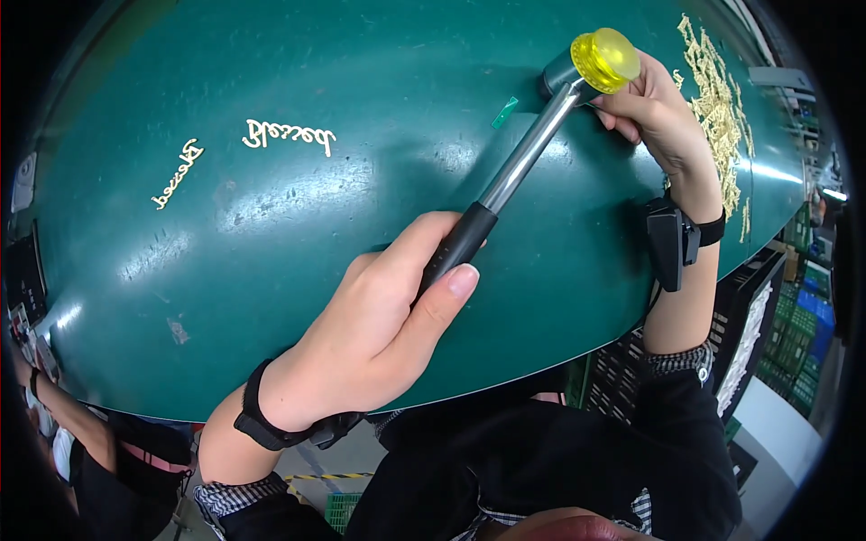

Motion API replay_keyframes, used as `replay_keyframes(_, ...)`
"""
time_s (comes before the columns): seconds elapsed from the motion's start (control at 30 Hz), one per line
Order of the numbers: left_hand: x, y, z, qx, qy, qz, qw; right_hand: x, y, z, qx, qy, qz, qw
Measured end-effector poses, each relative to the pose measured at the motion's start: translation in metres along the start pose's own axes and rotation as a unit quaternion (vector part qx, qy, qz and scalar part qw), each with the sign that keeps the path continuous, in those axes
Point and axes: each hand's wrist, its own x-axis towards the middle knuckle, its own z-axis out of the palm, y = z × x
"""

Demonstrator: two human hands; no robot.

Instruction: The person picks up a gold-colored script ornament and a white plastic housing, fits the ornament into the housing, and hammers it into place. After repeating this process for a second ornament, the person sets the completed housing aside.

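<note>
My left hand (pixel 370 311) is wrapped round the black grip of a mallet (pixel 526 153). The mallet has a silver shaft, with one yellow and one dark face on its head. Beside the head, my right hand (pixel 667 122) has its fingers curled and drawn together. The mallet head hides part of those fingertips, so whatever they pinch cannot be made out. A small green strip (pixel 505 113) lies on the table just left of the mallet head. Right of my right hand is a heap of gold lettering cutouts (pixel 717 108).
The green table (pixel 298 288) has a curved-looking near edge. On its left lie a gold script cutout (pixel 289 135) and a smaller one (pixel 179 174). A black crate (pixel 622 383) stands by my right arm. Another person's arm (pixel 77 415) is at far left.
</note>
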Motion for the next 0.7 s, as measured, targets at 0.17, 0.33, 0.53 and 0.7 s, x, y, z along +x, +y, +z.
replay_keyframes(0.17, 0.0, -0.002, 0.003, -0.005, -0.004, 0.031, 0.999, -0.006, -0.007, 0.007, -0.014, 0.028, 0.009, 0.999)
replay_keyframes(0.33, 0.005, -0.003, 0.005, 0.022, -0.003, -0.013, 1.0, -0.008, -0.003, 0.002, -0.036, 0.027, 0.008, 0.999)
replay_keyframes(0.53, 0.0, -0.002, 0.005, 0.089, -0.012, 0.039, 0.995, -0.01, 0.011, -0.002, -0.068, 0.095, 0.042, 0.992)
replay_keyframes(0.7, 0.004, -0.002, 0.006, 0.072, -0.001, 0.013, 0.997, -0.009, 0.002, 0.003, -0.085, 0.072, 0.001, 0.994)
